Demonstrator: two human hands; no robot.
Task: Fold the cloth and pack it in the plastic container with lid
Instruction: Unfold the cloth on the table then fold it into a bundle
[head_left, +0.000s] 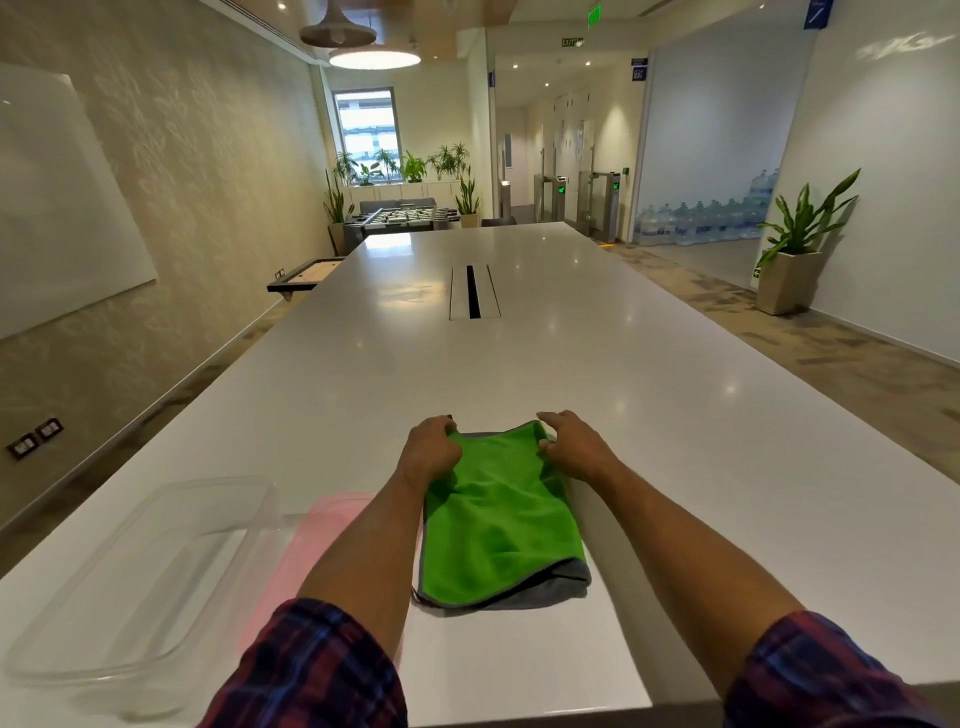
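Observation:
A green cloth with a grey underside (501, 525) lies folded into a long strip on the white table (571, 364), running away from me. My left hand (430, 448) pinches its far left corner. My right hand (574, 441) grips its far right corner. Both forearms stretch along either side of the cloth. A clear plastic container (140, 577) sits open at the near left. A pink lid (311, 551) lies flat between the container and the cloth, partly hidden by my left forearm.
A cable slot (474, 292) is set into the table's middle further away. The table's near edge runs just below the cloth. A potted plant (795, 249) stands on the floor at the right, a whiteboard (57, 197) hangs on the left wall.

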